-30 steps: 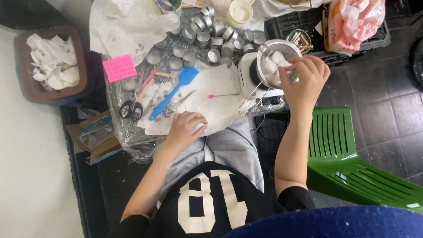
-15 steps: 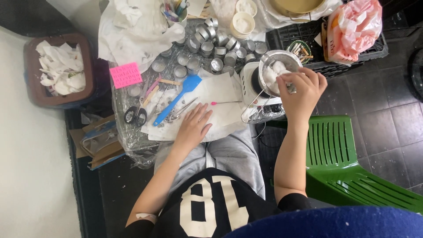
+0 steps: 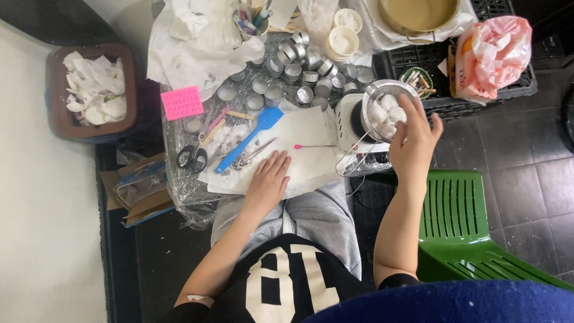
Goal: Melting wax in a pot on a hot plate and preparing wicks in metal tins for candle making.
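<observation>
From the head view: right hand [image 3: 412,146] sits over the metal pot [image 3: 385,110] of white lumps on the small white burner [image 3: 353,122], fingers loosely curled, can't tell if it's gripping anything. Left hand [image 3: 269,179] lies open, flat on the white paper [image 3: 305,140], near the blue spatula [image 3: 248,139].

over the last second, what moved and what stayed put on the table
The right hand shifted slightly along the near rim of the metal pot of white chunks, and its fingers spread more open. The left hand stayed flat on the white paper. Blue spatula, scissors and pink pin did not move.
</observation>
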